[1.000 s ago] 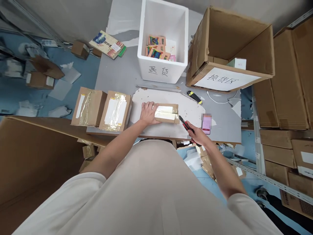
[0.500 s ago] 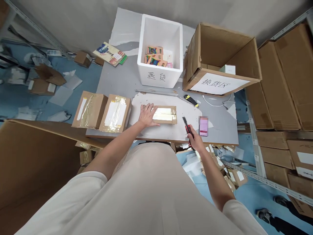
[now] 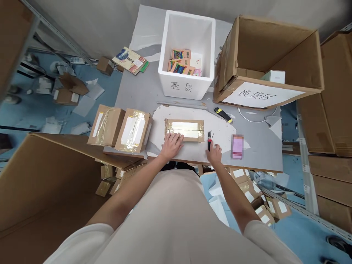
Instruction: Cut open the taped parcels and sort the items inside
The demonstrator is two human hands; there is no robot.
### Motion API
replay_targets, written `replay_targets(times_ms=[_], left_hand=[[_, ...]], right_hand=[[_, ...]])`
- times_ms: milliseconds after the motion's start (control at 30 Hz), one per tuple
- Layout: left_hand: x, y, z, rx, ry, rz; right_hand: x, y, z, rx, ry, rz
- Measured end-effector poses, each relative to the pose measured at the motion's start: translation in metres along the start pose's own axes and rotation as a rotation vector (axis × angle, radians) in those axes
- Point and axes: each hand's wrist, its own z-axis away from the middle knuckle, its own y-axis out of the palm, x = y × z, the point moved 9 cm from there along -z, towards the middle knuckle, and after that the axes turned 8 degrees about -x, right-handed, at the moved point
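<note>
A narrow taped cardboard box (image 3: 184, 125) with a white label lies flat on the pale worn patch of the table. My left hand (image 3: 172, 146) touches its near long edge, fingers stretched over the tape and not wrapped round it. To the right, my right hand (image 3: 214, 153) is closed round a red and black box cutter (image 3: 209, 139), whose dark tip points away from me. A small gap separates the cutter from the box's right end. Behind it lies a second box cutter (image 3: 223, 114), yellow and black.
Two taped cartons (image 3: 132, 130) stand at the table's left. At the back are a white foam bin (image 3: 187, 86) holding colourful packets and a large open carton (image 3: 225, 69). A phone (image 3: 237, 146) lies at right, booklets (image 3: 130, 60) at back left. Parcels litter the floor.
My left hand has slid from the box's left end to its near edge. My right hand has brought the box cutter closer to the box and turned it more upright in view.
</note>
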Motion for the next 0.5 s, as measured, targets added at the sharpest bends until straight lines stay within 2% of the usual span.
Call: replay_targets(times_ms=[100,133,233,300,400,500], left_hand=[[-0.002,0.010,0.011,0.047,-0.009,0.046],[-0.002,0.012,0.013,0.055,-0.011,0.054],[-0.001,0.016,0.015,0.065,-0.014,0.069],[-0.001,0.016,0.014,0.071,-0.019,0.086],[-0.002,0.015,0.016,0.076,-0.036,0.090],[-0.005,0.014,0.020,0.073,-0.041,0.068]], right_hand=[[0.039,-0.051,-0.033,-0.172,-0.192,-0.116],[0.062,-0.061,-0.043,-0.159,-0.308,-0.132],[0.133,-0.066,-0.060,0.004,-0.670,-0.042],[0.160,-0.058,-0.065,0.118,-0.792,0.051],[0.166,-0.051,-0.083,0.242,-0.785,0.079],[0.155,-0.051,-0.121,0.277,-0.616,-0.079]])
